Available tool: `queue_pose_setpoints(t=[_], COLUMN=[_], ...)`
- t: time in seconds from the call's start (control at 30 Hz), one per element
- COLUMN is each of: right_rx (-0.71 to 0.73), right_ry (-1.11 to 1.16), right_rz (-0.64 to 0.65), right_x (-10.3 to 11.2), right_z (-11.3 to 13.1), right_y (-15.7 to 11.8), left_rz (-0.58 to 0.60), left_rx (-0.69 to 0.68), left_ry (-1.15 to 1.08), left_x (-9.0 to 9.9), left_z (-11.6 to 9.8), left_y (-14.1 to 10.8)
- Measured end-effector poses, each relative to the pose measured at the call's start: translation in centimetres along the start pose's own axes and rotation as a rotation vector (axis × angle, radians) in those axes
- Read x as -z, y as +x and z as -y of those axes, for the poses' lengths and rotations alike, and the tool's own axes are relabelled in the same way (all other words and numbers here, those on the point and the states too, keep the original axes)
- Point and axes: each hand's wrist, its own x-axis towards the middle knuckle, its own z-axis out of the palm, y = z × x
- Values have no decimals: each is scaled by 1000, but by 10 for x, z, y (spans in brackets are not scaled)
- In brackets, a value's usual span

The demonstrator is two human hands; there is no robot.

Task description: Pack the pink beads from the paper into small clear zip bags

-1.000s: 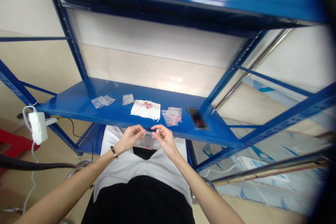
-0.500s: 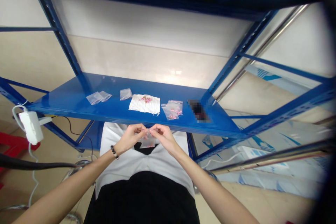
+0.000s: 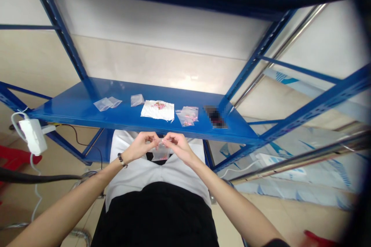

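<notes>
Bright, even indoor light fills the scene. A pale glare patch sits on the far edge of the blue shelf (image 3: 87,106), with the wall behind it washed out. The fisheye lens bends the shelf posts outward, and a dark vignette eats the right edge. Detail is soft throughout.

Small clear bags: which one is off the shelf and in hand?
The small clear bag pinched at its top between the left hand and right hand; the other bags lie flat on the blue shelf.
</notes>
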Motion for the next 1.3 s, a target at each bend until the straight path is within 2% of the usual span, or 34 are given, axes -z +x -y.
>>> queue_pose_setpoints(t=[0.1,0.23,0.4,0.53,0.63,0.8,1.07,1.2,1.3], right_rx=[27,15,-36,-13,19,-13,-2,-31,-48], right_ry=[-9,18,61,-5,-73,-100,-85,-55,-21], right_rz=[17,48,65,90,91,27,25,5,41], right_x=[1,1,-1,4,13,24,22,30,34], right_z=[-1,-2,-1,6,11,10,9,7,4], right_y=[6,10,5,4,7,15,9,7,9], left_rz=[32,46,68,99,78,64,53,55,59], left_rx=[15,38,40,49,43,54,22,31,48], left_ry=[32,-49,-181,-222,-194,-180,-148,-172,-216], left_x=[4,4,0,2,6,10,13,15,10], left_z=[3,10,12,6,6,10,6,7,11], left_y=[7,14,8,3,6,17,8,8,14])
